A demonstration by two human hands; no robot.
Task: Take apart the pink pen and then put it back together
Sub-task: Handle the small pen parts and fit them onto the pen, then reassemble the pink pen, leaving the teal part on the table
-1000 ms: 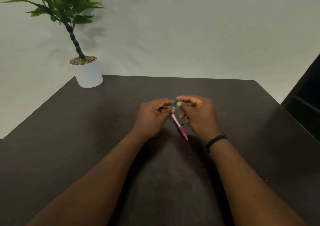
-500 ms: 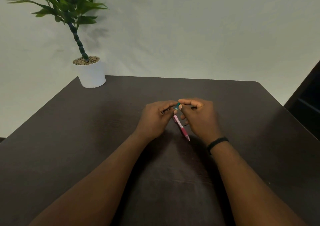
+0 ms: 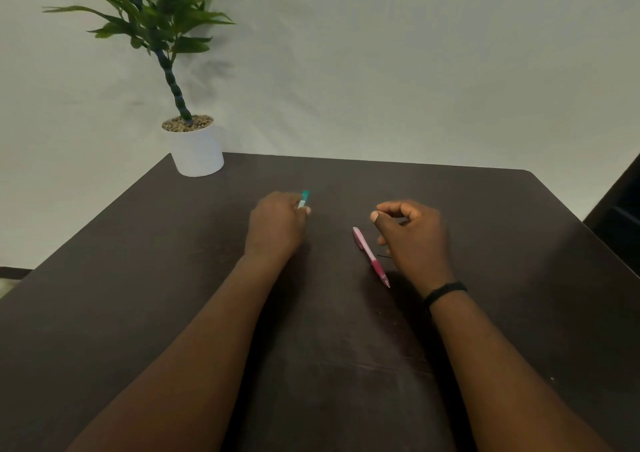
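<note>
The pink pen body point(image 3: 370, 255) lies on the dark table point(image 3: 346, 365) between my hands, its darker grip and tip pointing toward me. My left hand point(image 3: 275, 225) is closed on a small teal and white end piece point(image 3: 304, 199) that sticks out above the fingers, well left of the pen. My right hand point(image 3: 412, 237) hovers just right of the pen with loosely curled fingers and nothing visible in it. A thin dark piece point(image 3: 382, 256) lies on the table beside this hand, partly hidden by it.
A white pot with a green plant point(image 3: 197, 147) stands at the table's far left corner. A black band point(image 3: 445, 291) sits on my right wrist. The table's right edge runs close to a dark object point(image 3: 620, 216).
My hands have parted. The left hand carried the teal end piece off to the left. The right hand let go, and the pink pen body now lies on the table.
</note>
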